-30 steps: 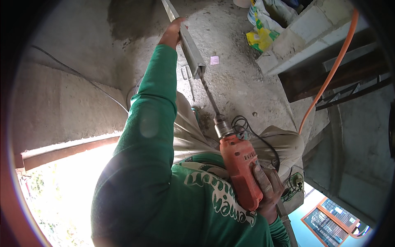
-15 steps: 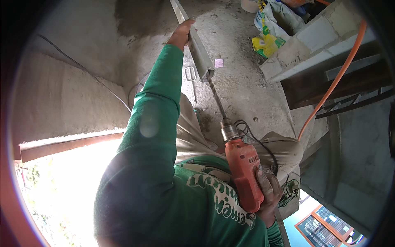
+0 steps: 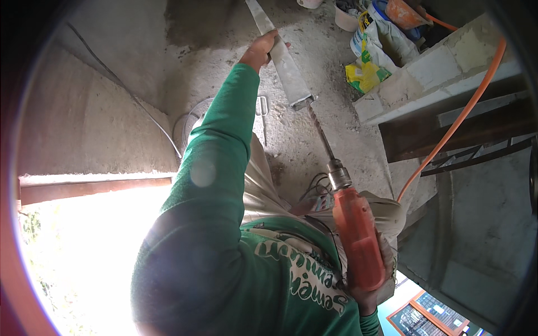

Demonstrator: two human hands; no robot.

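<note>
Green sleeve fills the lower left of the frame, and I follow it up to my left hand [image 3: 261, 50] at upper centre, fingers wrapped around a long flat grey metal bar [image 3: 286, 64]. Right of that, a thin drill bit [image 3: 322, 134] meets the bar's lower end. At lower right my right hand [image 3: 370, 291] is closed around the orange power drill [image 3: 358, 246]. An orange cable [image 3: 459, 117] curves along the right side.
</note>
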